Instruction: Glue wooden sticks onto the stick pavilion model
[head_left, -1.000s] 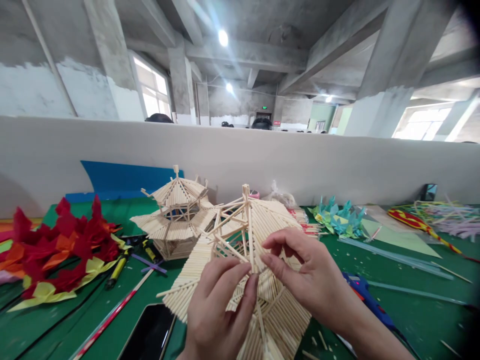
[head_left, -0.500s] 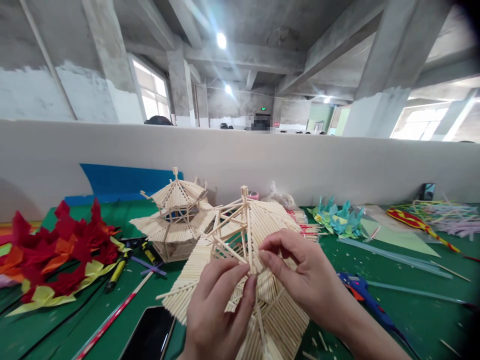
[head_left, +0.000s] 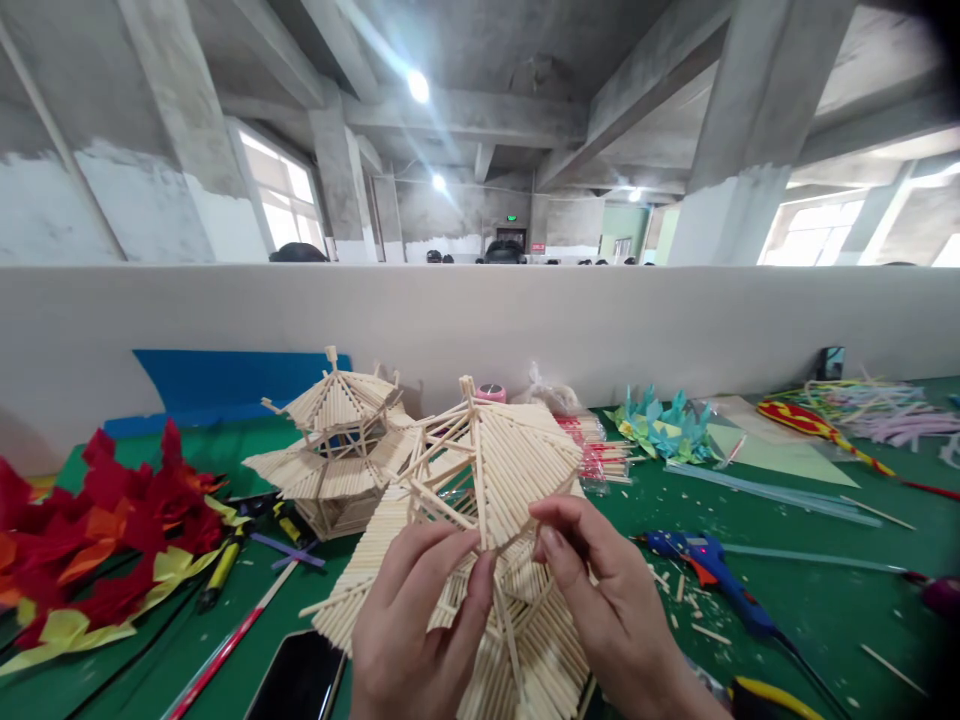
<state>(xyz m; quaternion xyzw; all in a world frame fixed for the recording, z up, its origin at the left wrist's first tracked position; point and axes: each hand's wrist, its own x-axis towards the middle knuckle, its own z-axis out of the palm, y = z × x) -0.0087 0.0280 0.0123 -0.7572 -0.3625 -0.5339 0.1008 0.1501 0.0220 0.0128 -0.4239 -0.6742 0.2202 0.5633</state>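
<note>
In front of me stands a pavilion model (head_left: 525, 460) built of thin wooden sticks, its upper roof partly covered and partly bare ribs. My left hand (head_left: 427, 620) pinches the lower end of a roof ridge at the near corner between thumb and forefinger. My right hand (head_left: 611, 605) is at the lower right edge of the covered roof panel, with thumb and forefinger bent close together. Whatever lies between those right fingertips is too small to make out. Behind to the left sits a second stick pavilion (head_left: 337, 465) with two roof tiers.
On the green table (head_left: 795, 620), a blue glue gun (head_left: 705, 560) lies right, near stick scraps and yellow-handled pliers (head_left: 772, 697). A phone (head_left: 296, 675) lies front left, red paper shapes (head_left: 142, 520) farther left. Bagged sticks (head_left: 600, 450) and blue paper shapes (head_left: 664, 425) stand behind, before a white partition (head_left: 465, 320).
My right hand has moved down the roof panel to its lower edge, uncovering more of the panel. The left hand keeps its pinch at the corner. The view has shifted slightly right.
</note>
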